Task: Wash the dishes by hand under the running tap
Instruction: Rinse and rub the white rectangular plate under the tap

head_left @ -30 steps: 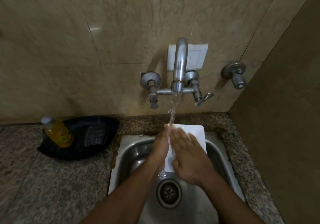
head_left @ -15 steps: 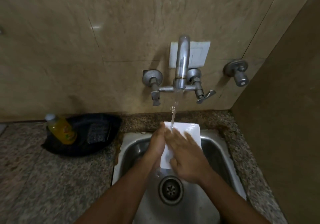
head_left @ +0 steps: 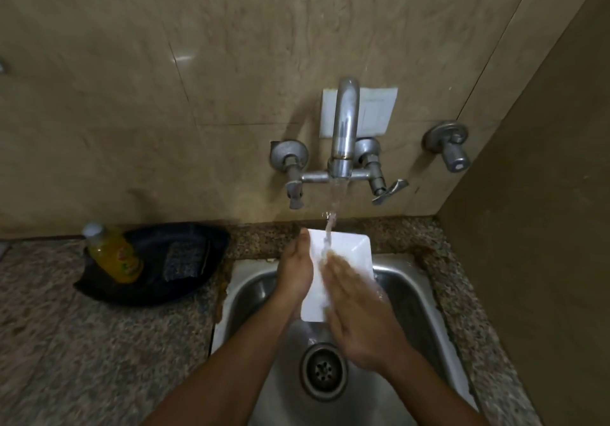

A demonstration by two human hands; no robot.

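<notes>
A white rectangular plate is held tilted over the steel sink, its far edge up towards the wall. Water from the chrome tap falls onto the plate's upper part. My left hand grips the plate's left edge, fingers hidden behind it. My right hand lies flat on the plate's face with straight fingers, covering its lower right part. The sink's drain lies below the hands.
A black tray on the granite counter left of the sink holds a yellow dish-soap bottle and a dark scrubbing pad. A separate wall valve sits right of the tap. A brown wall closes the right side.
My right hand has slid down the plate's face towards me, uncovering more of the upper part. The left hand keeps its hold on the left edge. Water keeps running.
</notes>
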